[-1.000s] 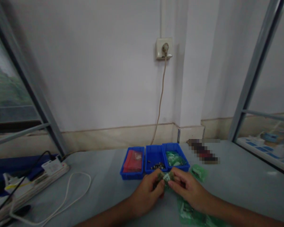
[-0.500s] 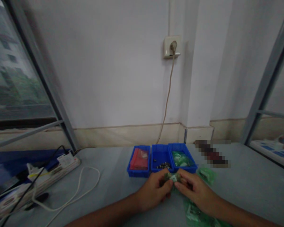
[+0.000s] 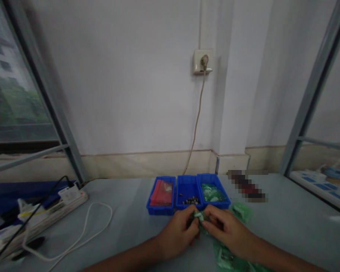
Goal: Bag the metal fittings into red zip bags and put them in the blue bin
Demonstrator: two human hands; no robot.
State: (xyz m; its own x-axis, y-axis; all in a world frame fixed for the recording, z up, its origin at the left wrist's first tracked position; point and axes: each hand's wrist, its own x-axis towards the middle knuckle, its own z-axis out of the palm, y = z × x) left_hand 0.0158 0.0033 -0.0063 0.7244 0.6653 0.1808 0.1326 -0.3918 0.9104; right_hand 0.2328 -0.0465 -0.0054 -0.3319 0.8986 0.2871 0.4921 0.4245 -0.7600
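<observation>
Between my two hands is a small green plastic bag (image 3: 199, 216) with a whitish patch. My left hand (image 3: 179, 229) pinches its left side, and my right hand (image 3: 226, 229) pinches its right side; the fingers hide most of it. Just beyond them stand three blue bins in a row. Red bags lie in the left bin (image 3: 161, 212), small dark metal parts (image 3: 191, 200) in the middle bin (image 3: 187, 184), and green bags (image 3: 213, 192) in the right bin (image 3: 215, 204). More green bags (image 3: 226, 258) lie under and beside my right forearm.
A white power strip (image 3: 49, 223) with plugs and a looping white cable (image 3: 85, 234) lies at the left. A green bag (image 3: 241, 211) rests right of the bins, near a blurred-out item (image 3: 248, 187). Metal frame posts rise at both sides.
The view has shifted slightly, so everything sits a little further left and lower. Both hands keep hold of the small green bag, with the fingers slightly shifted.
</observation>
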